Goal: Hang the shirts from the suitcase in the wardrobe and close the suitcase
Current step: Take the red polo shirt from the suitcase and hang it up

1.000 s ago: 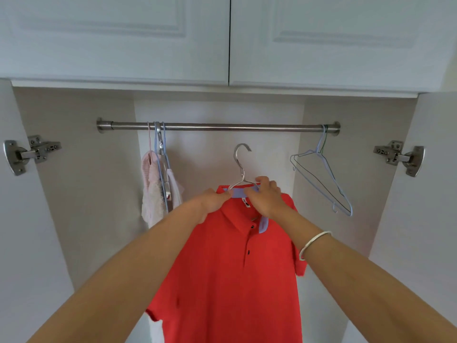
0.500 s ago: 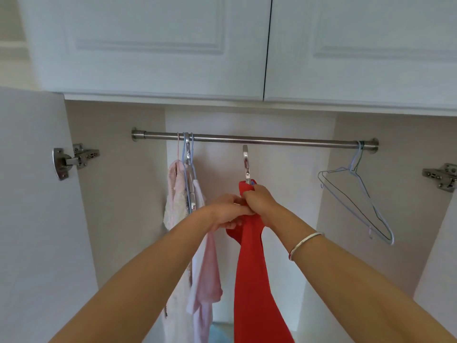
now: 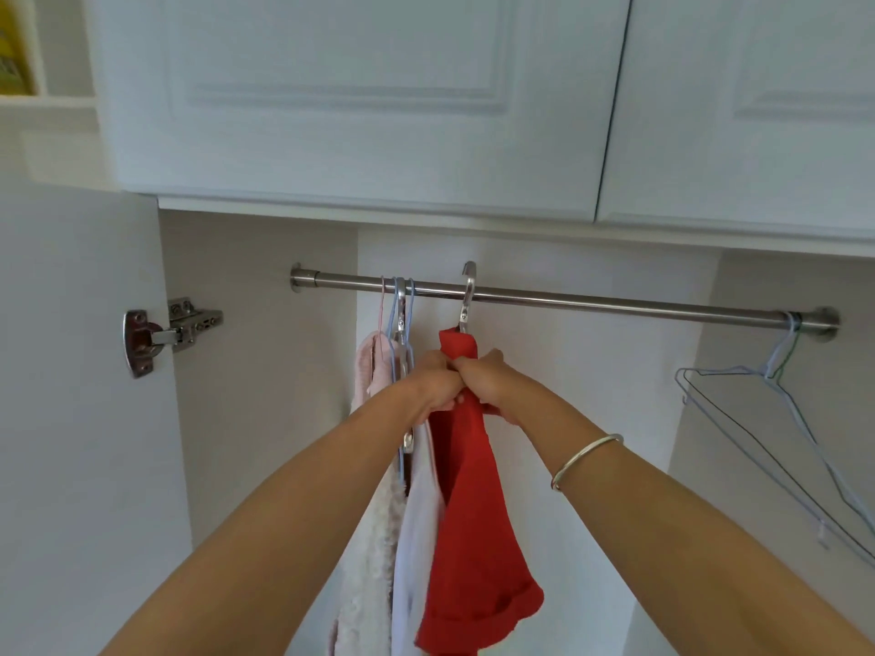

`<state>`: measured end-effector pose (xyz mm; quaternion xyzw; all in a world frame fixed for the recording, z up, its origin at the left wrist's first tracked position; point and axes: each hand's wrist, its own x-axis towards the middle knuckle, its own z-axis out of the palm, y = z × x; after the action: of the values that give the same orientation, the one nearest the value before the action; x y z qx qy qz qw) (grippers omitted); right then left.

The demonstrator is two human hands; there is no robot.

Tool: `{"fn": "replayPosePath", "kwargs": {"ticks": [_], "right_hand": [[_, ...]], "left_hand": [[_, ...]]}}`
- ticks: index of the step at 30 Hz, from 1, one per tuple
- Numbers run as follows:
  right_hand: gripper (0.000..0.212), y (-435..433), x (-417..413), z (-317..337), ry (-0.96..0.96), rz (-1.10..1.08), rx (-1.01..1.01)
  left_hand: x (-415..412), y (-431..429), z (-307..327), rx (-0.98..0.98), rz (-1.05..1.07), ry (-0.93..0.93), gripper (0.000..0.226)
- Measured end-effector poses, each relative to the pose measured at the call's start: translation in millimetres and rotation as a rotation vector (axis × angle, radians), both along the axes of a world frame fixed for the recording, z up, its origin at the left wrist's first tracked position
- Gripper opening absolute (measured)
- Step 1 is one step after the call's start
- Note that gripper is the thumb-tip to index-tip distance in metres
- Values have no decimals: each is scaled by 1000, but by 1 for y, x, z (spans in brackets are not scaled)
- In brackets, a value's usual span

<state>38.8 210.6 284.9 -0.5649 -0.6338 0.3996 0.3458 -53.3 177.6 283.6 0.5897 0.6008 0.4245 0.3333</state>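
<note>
A red polo shirt (image 3: pixel 473 504) hangs edge-on from a hanger whose metal hook (image 3: pixel 468 295) sits over the steel wardrobe rail (image 3: pixel 615 303). My left hand (image 3: pixel 433 383) and my right hand (image 3: pixel 492 385) both grip the shirt's shoulders just below the hook, close together. Left of it, a pink fluffy garment (image 3: pixel 371 513) and a pale lilac shirt (image 3: pixel 416 513) hang on thin hangers. The suitcase is out of view.
Empty wire hangers (image 3: pixel 776 433) dangle at the rail's right end. The left wardrobe door (image 3: pixel 71 419) stands open with its hinge (image 3: pixel 165 336) showing. Closed white upper cabinet doors (image 3: pixel 355 101) sit above. A shelf edge (image 3: pixel 42 104) is at top left.
The shirt went from facing me below the rail to edge-on, and its hook rose onto the rail. My view shifted left and up.
</note>
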Motion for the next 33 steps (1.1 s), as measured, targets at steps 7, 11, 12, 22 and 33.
{"fn": "replayPosePath", "kwargs": {"ticks": [7,11,12,22,33], "right_hand": [[30,23,-31,-9,127,0,43],[33,34,-43,-13,162,32,39],[34,37,-45,-15,159,52,17],[55,47,-65,-30,86,193,-66],[11,18,-78,-55,-116,127,222]], "left_hand": [[-23,32,-9,9,48,-45,31],[-36,40,-11,-22,27,-101,27],[-40,42,-12,-42,17,-105,25],[-64,48,-15,-64,105,157,21],[-96,22,-38,-49,284,286,33]]}}
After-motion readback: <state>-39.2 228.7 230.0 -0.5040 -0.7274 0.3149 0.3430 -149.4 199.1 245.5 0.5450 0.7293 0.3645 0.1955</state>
